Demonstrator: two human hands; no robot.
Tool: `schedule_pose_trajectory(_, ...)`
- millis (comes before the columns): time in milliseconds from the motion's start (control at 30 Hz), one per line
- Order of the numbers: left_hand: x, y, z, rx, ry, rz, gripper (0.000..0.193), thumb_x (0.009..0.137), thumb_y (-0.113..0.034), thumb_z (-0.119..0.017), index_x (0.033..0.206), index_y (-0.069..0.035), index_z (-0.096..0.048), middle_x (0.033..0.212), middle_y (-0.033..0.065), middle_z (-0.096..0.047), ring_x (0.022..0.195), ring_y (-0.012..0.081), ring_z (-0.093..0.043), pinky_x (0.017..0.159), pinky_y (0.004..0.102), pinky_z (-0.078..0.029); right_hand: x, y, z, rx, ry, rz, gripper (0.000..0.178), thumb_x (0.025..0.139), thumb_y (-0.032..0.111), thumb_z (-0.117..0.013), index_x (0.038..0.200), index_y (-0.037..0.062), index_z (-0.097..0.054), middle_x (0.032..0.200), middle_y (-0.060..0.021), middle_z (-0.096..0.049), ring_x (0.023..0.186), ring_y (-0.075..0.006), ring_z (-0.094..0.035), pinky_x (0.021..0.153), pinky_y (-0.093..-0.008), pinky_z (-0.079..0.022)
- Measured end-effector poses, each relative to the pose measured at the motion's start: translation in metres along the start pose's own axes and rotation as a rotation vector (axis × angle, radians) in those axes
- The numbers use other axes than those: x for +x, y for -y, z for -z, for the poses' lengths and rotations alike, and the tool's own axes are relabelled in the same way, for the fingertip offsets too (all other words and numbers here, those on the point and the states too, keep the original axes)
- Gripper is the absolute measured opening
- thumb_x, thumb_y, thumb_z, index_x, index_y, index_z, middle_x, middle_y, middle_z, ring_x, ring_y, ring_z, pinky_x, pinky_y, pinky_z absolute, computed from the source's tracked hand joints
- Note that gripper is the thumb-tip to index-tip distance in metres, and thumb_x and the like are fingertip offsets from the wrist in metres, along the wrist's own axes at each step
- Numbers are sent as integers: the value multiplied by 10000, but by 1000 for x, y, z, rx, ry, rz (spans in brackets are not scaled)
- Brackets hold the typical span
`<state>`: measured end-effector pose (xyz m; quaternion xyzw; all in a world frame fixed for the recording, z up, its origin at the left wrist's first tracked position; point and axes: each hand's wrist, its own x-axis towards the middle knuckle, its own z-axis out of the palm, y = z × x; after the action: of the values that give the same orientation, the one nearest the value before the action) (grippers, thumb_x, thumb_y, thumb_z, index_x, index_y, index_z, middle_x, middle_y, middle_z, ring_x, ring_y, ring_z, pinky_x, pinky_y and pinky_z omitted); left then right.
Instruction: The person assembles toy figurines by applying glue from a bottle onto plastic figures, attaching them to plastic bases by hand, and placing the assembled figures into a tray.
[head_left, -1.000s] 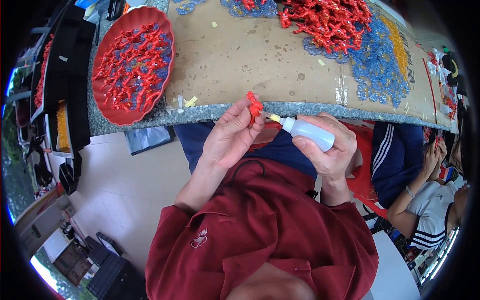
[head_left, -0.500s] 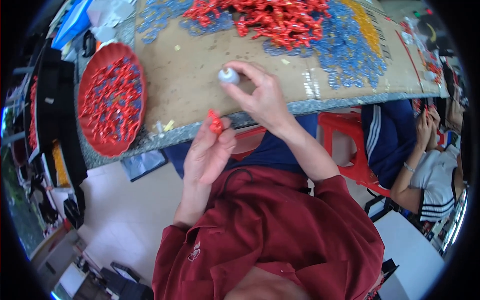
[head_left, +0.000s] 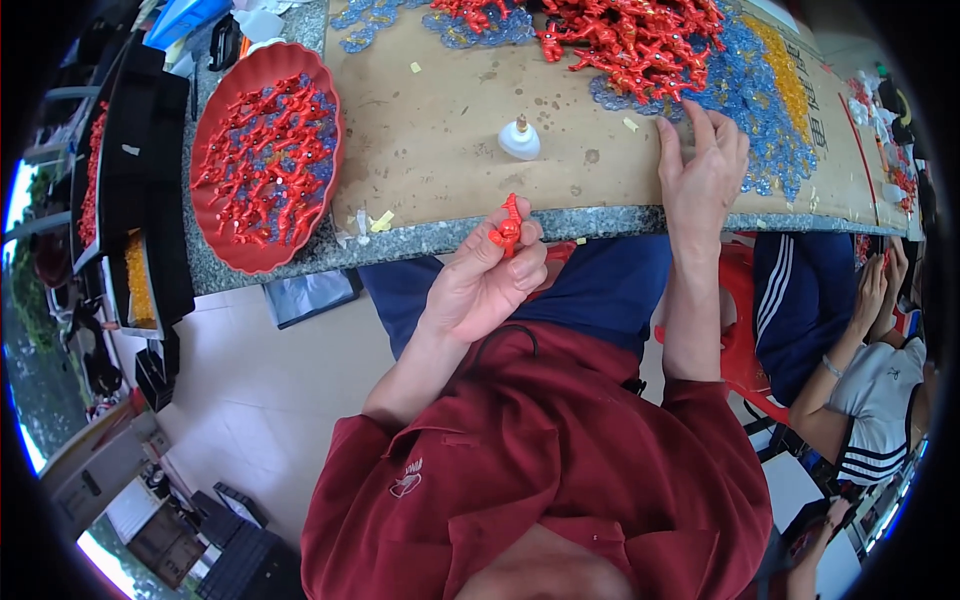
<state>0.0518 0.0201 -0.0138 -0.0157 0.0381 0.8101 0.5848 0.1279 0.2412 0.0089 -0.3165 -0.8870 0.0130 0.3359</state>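
In my left hand (head_left: 492, 275) a small glossy red plastic figure (head_left: 510, 225) is pinched between thumb and fingers, held just off the table's near edge. My right hand (head_left: 703, 175) rests palm down at the border of a spread of clear blue plastic pieces (head_left: 765, 155), its fingers parted and seemingly empty. Between the hands, toward the far side, a small white bottle with a brownish tip (head_left: 519, 138) stands on the cardboard (head_left: 430, 140). Beyond my right hand lies a heap of similar red figures (head_left: 640, 50).
A red scalloped tray (head_left: 330, 90) of red figures and blue pieces stands at left, beside black bins (head_left: 150, 170). Yellow pieces (head_left: 780, 70) line the far right. A granite table edge (head_left: 590, 222) runs in front. Another person (head_left: 880, 390) sits by a red stool (head_left: 740, 330) at right.
My right hand has let go of the white bottle, now standing on the cardboard, and moved right to the blue pieces. My left hand still holds the red figure. The view has shifted.
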Motion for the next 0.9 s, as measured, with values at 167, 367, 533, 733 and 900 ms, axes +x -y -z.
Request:
schedule_pose_trajectory(167,-7,0,-2,59,-67,-50,385,836,-138,-575,1191,-61,-445,930,38,-485,697,119,-402,619,242,-333,-14,5,5,217,100,21,165,718,129,-664,859,51,-630,876,-100,-547,842,-267,-497,734,-370,-385)
schedule_pose_trajectory(367,-8,-1,-3,78,-97,-49,327,856,-117,-548,1172,-75,-473,943,41,-498,709,124,-408,624,245,-336,-13,8,15,318,159,-72,289,672,116,-708,931,16,-631,905,-112,-553,867,-271,-493,772,-361,-394)
schedule_pose_trajectory(533,-5,2,-2,109,-80,-54,308,863,-116,-542,1163,-76,-483,970,49,-507,727,134,-425,635,249,-345,-15,10,12,255,167,-62,290,702,147,-703,946,22,-609,929,-119,-568,880,-275,-506,796,-362,-399)
schedule_pose_trajectory(733,-4,3,-3,176,-111,-47,295,877,-142,-532,1160,-69,-494,959,58,-506,735,137,-435,645,256,-348,-17,19,26,602,255,-388,259,718,9,-649,968,28,-582,804,-76,-556,641,-114,-481,544,-229,-412)
schedule_pose_trajectory(900,5,9,-4,156,-97,-22,267,901,-139,-492,1156,-59,-508,972,72,-524,761,148,-460,665,261,-369,-17,20,27,534,328,-188,322,705,-18,-655,1017,45,-602,806,-75,-578,565,-122,-476,510,-226,-409)
